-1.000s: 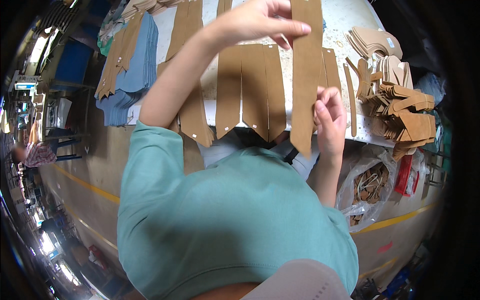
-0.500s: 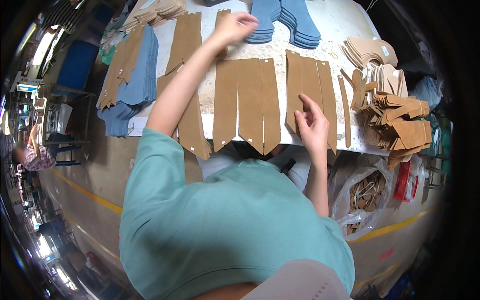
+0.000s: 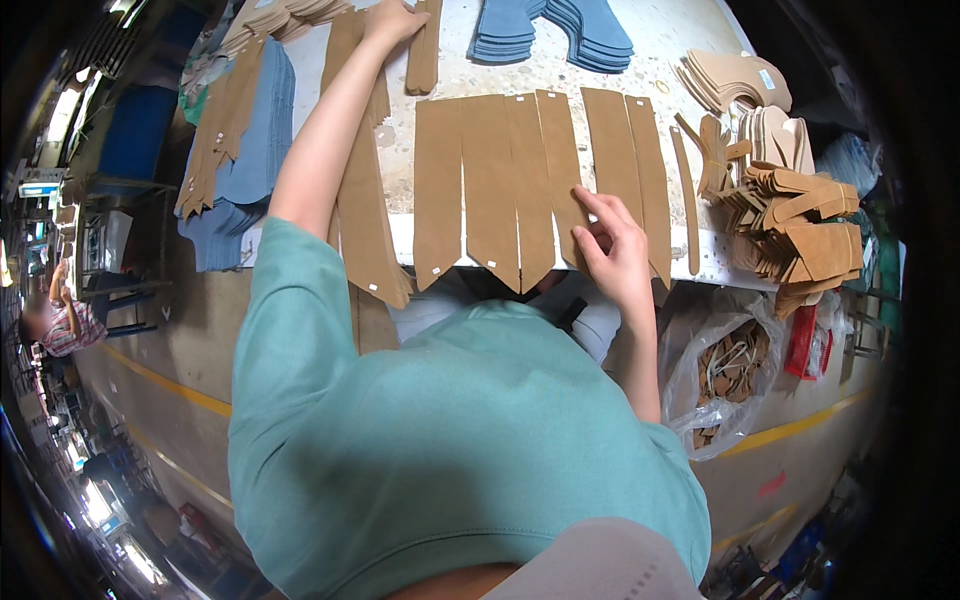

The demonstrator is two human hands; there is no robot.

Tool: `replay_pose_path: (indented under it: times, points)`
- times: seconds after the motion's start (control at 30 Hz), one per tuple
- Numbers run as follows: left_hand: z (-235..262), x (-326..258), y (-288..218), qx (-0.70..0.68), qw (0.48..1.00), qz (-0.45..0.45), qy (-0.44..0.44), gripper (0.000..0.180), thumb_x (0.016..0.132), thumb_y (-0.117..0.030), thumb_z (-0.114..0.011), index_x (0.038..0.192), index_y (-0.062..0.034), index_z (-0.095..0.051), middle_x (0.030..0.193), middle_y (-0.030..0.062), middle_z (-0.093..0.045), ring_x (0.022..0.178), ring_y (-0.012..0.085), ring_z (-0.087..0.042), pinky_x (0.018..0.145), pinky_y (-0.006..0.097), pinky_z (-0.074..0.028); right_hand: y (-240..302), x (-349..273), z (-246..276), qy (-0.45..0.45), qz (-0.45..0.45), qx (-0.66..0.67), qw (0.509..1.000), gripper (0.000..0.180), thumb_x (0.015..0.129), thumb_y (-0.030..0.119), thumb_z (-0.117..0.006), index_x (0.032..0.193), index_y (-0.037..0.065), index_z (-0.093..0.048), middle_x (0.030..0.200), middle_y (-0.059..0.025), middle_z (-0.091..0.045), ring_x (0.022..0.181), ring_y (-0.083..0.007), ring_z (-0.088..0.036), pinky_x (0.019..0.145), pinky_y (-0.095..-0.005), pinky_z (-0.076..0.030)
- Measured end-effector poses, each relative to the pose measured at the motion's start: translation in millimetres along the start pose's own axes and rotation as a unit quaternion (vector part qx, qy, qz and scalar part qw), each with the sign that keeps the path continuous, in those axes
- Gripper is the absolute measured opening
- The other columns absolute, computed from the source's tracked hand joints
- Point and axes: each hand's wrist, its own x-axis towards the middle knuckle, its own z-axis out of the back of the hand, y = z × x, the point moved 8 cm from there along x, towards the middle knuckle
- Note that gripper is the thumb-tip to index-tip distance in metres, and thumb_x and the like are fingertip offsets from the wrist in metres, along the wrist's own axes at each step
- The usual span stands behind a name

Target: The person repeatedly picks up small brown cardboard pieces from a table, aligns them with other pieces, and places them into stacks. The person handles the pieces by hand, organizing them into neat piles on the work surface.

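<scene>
Several brown leather strips (image 3: 490, 190) with pointed near ends and small white tags lie side by side at the table's front. My right hand (image 3: 617, 245) rests at one tagged strip (image 3: 560, 165), its index finger and thumb apart and touching the strip's right edge. This strip overlaps the piece to its left. At the far left, my left hand (image 3: 395, 20) reaches to a narrow brown strip stack (image 3: 422, 60); its fingers are bent round the upper part, close to the picture's edge. More long brown strips (image 3: 365, 210) lie under my left forearm.
Stacks of blue cut pieces (image 3: 555, 35) lie at the back and left. Beige pieces (image 3: 735, 80) and brown piles (image 3: 800, 225) crowd the right side. A clear bag of scraps (image 3: 725, 380) stands below the table, beside a red basket (image 3: 808, 345). Another person (image 3: 65, 315) sits far left.
My left hand has moved left and away to the narrow strips. A tagged strip has shifted left under my right hand, from the right-hand group onto the middle one.
</scene>
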Motion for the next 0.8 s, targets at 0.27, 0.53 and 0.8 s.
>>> replay_pose_path:
  times: [0.27, 0.53, 0.8]
  points:
    - [15.8, -5.8, -12.8, 0.006, 0.999, 0.027, -0.033, 0.03, 0.068, -0.033, -0.082, 0.08, -0.0056, -0.076, 0.083, 0.0169, -0.072, 0.082, 0.0291, -0.07, 0.079, 0.041, -0.055, 4.8, -3.6, -3.1, -0.019, 0.021, -0.055, 0.998, 0.044, 0.083, -0.001, -0.066, 0.127, 0.004, -0.062, 0.102, -0.0067, -0.059, 0.066, -0.0114, -0.057, 0.063, -0.0253, -0.049]
    - [7.3, 8.7, 10.9, 0.03, 0.996, 0.071, -0.037, 0.052, 0.063, -0.037, -0.086, 0.104, -0.0104, -0.069, 0.104, 0.0162, -0.07, 0.099, 0.0303, -0.067, 0.088, 0.04, -0.053, 23.1, -8.6, 23.0, -0.091, 0.041, -0.103, 0.99, 0.036, 0.082, 0.004, -0.071, 0.118, 0.005, -0.067, 0.092, -0.0075, -0.055, 0.061, -0.0127, -0.054, 0.058, -0.0272, -0.047]
    - [17.0, 0.8, -3.9, 0.043, 0.991, 0.075, -0.099, 0.051, 0.062, -0.038, -0.085, 0.103, -0.0108, -0.07, 0.104, 0.0155, -0.071, 0.097, 0.03, -0.068, 0.086, 0.039, -0.053, 47.2, -16.5, -18.8, 0.029, 0.149, -0.147, 0.977, 0.029, 0.082, 0.014, -0.072, 0.11, 0.007, -0.07, 0.109, -0.0104, -0.06, 0.104, -0.0282, -0.057, 0.089, -0.0373, -0.048]
